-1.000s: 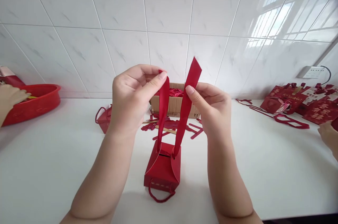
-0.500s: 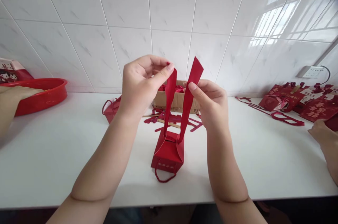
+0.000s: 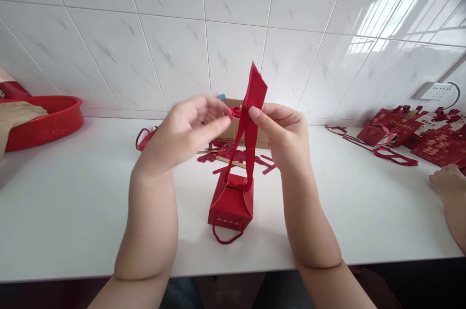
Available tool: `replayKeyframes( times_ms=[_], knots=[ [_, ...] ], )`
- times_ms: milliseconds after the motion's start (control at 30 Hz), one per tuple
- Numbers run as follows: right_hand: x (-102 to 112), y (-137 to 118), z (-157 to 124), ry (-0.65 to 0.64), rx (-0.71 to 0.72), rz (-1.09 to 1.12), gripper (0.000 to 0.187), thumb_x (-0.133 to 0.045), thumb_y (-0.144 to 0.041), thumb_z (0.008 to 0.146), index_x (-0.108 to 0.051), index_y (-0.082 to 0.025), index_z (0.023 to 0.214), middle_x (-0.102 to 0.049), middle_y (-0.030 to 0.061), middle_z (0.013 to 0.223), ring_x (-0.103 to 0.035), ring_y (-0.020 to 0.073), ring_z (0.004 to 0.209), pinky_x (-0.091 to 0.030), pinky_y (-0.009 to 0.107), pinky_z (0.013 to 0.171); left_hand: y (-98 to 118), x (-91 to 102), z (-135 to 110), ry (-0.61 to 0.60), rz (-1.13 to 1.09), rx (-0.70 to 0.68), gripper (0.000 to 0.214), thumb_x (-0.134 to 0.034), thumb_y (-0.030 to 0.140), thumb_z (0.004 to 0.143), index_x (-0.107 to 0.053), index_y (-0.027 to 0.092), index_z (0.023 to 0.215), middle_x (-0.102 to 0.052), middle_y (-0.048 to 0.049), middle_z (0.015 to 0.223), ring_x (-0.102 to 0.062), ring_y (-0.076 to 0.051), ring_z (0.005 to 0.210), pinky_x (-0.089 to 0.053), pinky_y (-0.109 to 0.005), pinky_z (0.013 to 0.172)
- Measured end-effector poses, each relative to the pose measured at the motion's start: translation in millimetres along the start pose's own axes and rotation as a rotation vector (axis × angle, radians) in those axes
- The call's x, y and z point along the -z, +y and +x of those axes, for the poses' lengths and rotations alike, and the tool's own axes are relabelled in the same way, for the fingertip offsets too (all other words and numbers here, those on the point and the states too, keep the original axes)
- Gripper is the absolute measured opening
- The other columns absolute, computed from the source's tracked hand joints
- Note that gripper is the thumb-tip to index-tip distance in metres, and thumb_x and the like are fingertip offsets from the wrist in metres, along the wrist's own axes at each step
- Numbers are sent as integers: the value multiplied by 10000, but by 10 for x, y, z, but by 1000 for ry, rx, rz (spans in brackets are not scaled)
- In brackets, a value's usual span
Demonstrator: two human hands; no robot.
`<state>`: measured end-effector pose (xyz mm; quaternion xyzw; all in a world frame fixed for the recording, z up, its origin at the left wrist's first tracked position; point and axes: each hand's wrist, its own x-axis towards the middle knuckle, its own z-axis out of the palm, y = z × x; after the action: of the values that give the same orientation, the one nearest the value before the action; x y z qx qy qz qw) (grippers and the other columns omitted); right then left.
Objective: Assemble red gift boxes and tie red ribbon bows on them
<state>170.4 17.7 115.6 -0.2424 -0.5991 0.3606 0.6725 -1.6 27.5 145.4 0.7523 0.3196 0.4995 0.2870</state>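
Observation:
A small red gift box (image 3: 231,202) stands on the white table in front of me, with a twisted red cord handle (image 3: 227,241) hanging down its near side. A red ribbon (image 3: 250,146) rises from the slots in its top. My right hand (image 3: 286,134) pinches both lengths of the ribbon together between thumb and fingers, the slanted ends sticking up above. Just left of the ribbon is my left hand (image 3: 185,132), somewhat blurred, its fingers apart and apparently off the ribbon.
Behind the gift box lie dark red strips and cut pieces (image 3: 236,155) before a cardboard box (image 3: 262,141). A red basin (image 3: 60,124) with another person's hand (image 3: 25,112) stands left. Red bags (image 3: 440,146), loose ribbons (image 3: 396,157) and another hand (image 3: 449,180) are right.
My left hand has let go of its length of ribbon and moved left and down. Both lengths are now together in my right hand. The view has shifted slightly.

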Motion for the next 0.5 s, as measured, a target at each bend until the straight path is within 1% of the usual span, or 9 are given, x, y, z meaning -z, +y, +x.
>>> replayKeyframes(
  times_ms=[67, 100, 133, 200, 267, 367, 467, 500],
  knots=[
    [2, 16, 14, 23, 14, -27, 118, -701, -372, 805, -732, -257, 794, -738, -13, 800, -704, 177, 794, -594, 348, 736, -57, 31, -58, -243, 121, 62, 166, -765, 322, 719, -700, 199, 809, -708, -32, 784, -663, -176, 671, -512, -267, 545],
    [-2, 21, 20, 36, 21, -47, 122, -703, -379, 800, -727, -260, 787, -737, -13, 804, -704, 183, 811, -595, 353, 736, -79, 30, -73, -319, 168, 63, 149, -769, 323, 709, -699, 207, 770, -700, -21, 744, -659, -178, 645, -510, -268, 532],
    [-8, 23, 23, 51, 29, -70, 126, -704, -385, 797, -722, -262, 782, -735, -13, 810, -704, 190, 835, -595, 357, 738, -98, 21, -79, -359, 199, 46, 126, -763, 320, 712, -695, 216, 736, -685, -8, 696, -650, -175, 617, -504, -267, 519],
    [-23, 22, 23, 77, 50, -114, 132, -701, -394, 797, -711, -265, 769, -730, -9, 820, -703, 202, 878, -594, 363, 741, -119, -6, -77, -357, 228, 1, 116, -729, 298, 741, -677, 227, 667, -629, 19, 589, -616, -159, 552, -489, -262, 507],
    [-36, 13, 16, 83, 68, -156, 147, -688, -402, 808, -697, -266, 752, -726, -6, 837, -701, 209, 905, -592, 368, 736, -117, -24, -68, -316, 210, -12, 176, -707, 268, 759, -648, 222, 600, -556, 39, 512, -564, -134, 487, -491, -268, 530],
    [-40, -6, -1, 80, 81, -209, 167, -668, -419, 823, -681, -271, 749, -721, -5, 866, -697, 213, 926, -591, 366, 713, -86, -8, -65, -258, 155, -8, 207, -706, 248, 763, -636, 211, 571, -478, 55, 468, -512, -112, 451, -515, -301, 624],
    [-36, -15, -16, 93, 70, -227, 165, -665, -432, 824, -679, -272, 785, -717, -3, 860, -696, 211, 917, -591, 356, 687, -89, 38, -78, -249, 172, 8, 207, -705, 267, 763, -636, 212, 576, -451, 54, 463, -513, -120, 456, -516, -313, 637],
    [-36, -15, -19, 93, 66, -223, 163, -667, -431, 822, -678, -272, 790, -715, -4, 851, -696, 209, 908, -590, 353, 685, -114, 51, -86, -183, 155, 16, 217, -716, 277, 752, -626, 212, 566, -454, 51, 468, -524, -127, 465, -517, -314, 629]
  ],
)
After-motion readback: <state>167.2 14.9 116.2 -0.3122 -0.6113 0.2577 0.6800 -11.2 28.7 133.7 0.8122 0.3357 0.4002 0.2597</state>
